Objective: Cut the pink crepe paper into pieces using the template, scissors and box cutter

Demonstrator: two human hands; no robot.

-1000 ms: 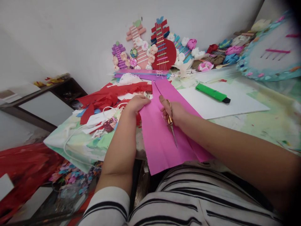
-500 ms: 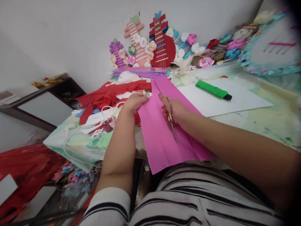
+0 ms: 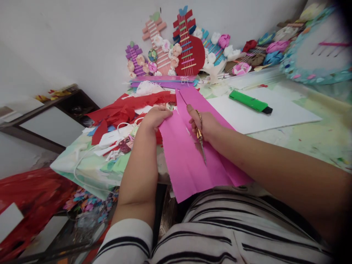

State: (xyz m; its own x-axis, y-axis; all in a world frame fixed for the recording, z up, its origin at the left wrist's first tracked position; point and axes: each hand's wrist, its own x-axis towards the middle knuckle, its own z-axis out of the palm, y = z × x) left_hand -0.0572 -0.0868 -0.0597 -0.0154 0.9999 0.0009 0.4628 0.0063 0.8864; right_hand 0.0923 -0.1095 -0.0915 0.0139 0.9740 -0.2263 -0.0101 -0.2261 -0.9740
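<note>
Spanning the near edge of the table (image 3: 310,141): one sheet of pink paper (image 3: 187,157), creased, a ragged split running between the hands, its lower end over the person's lap. Left hand (image 3: 156,116): fingers pinched closed on the sheet's left edge. Right hand (image 3: 205,124): fingers curled closed around gold-handled scissors (image 3: 200,136), tips toward the person, above the sheet; whether they also grip the paper cannot be told. Right: one green utility knife (image 3: 249,101) on a white board (image 3: 288,119). Left: crumpled red paper (image 3: 118,115). Behind: one red guitar-shaped piece (image 3: 197,55), strung.
</note>
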